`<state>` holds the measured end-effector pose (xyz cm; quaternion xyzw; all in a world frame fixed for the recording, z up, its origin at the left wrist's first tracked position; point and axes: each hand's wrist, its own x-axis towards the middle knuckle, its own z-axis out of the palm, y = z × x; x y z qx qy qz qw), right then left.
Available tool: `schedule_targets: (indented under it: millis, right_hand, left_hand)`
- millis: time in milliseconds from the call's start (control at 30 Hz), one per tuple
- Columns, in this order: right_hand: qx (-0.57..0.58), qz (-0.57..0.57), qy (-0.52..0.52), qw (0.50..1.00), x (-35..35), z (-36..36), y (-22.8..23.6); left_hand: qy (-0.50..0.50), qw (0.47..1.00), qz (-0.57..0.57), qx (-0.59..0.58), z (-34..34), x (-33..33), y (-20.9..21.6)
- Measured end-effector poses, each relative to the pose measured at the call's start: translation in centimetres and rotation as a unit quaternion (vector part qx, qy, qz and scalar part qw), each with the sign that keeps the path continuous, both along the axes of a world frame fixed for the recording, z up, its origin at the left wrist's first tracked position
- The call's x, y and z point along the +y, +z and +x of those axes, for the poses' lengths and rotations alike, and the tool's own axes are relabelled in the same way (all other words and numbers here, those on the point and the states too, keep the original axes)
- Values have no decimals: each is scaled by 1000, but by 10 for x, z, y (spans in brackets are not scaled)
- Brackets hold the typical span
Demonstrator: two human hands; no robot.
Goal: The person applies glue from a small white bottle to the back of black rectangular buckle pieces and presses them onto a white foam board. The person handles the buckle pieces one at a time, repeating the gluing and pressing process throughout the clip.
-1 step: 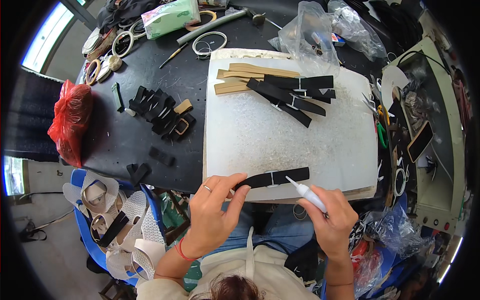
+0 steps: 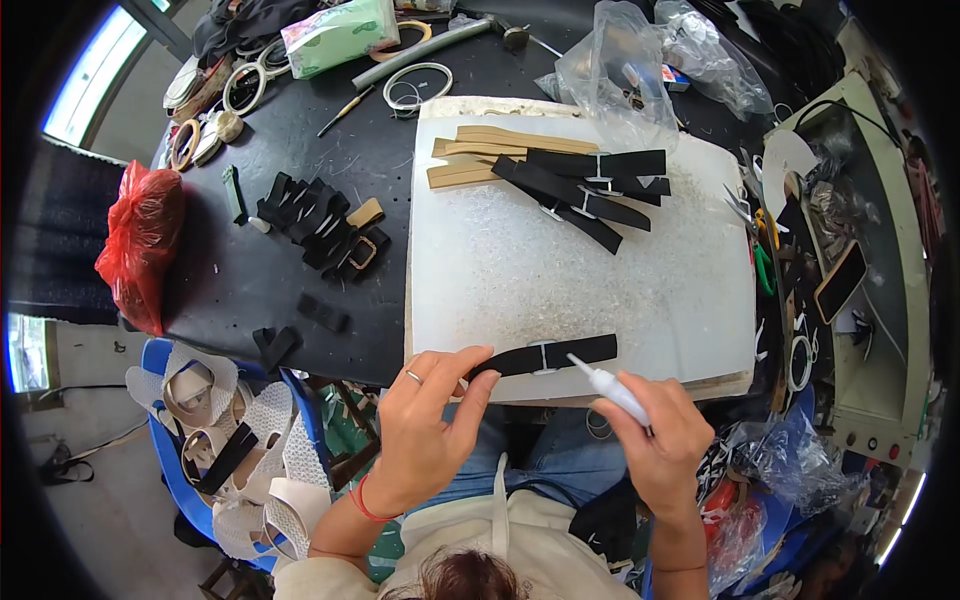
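Note:
A black strap [image 2: 589,349] with a small metal buckle [image 2: 545,356] at its middle lies near the front edge of the white board [image 2: 520,290]. My left hand [image 2: 430,405] pinches its left end between thumb and fingers. In my right hand [image 2: 662,430] is a white glue tube [image 2: 618,393], squeezed between thumb and fingers. Its narrow nozzle points up and left, with the tip at the strap just right of the buckle; whether it touches cannot be made out. Farther back on the board, several black straps [image 2: 575,195] with buckles overlap tan straps [image 2: 475,176].
Left on the dark table [image 2: 370,310] sit a pile of black straps [image 2: 320,220] and a red plastic bag [image 2: 145,245]. Shoe uppers fill a blue basket [image 2: 165,470]. Clear plastic bags [image 2: 620,75] lie at the back. Scissors [image 2: 740,205] and a phone [image 2: 842,277] are at right.
The glue tube's tip has shifted very slightly left along the strap, together with my right hand. My left hand stays in place.

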<state>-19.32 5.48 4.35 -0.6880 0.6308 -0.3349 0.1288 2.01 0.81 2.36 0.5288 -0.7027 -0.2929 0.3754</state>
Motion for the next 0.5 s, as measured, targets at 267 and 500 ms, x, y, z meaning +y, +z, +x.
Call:
schedule_targets:
  millis: [267, 500]
  right_hand:
    - [-6, 11, 29, 1000, -5, 11, 5]
    - [8, -7, -25, 1000, 0, 6, 1]
  left_hand:
    - [38, 998, 25, 38, -2, 4, -3]
    - [-3, 999, -40, -16, 0, 2, -7]
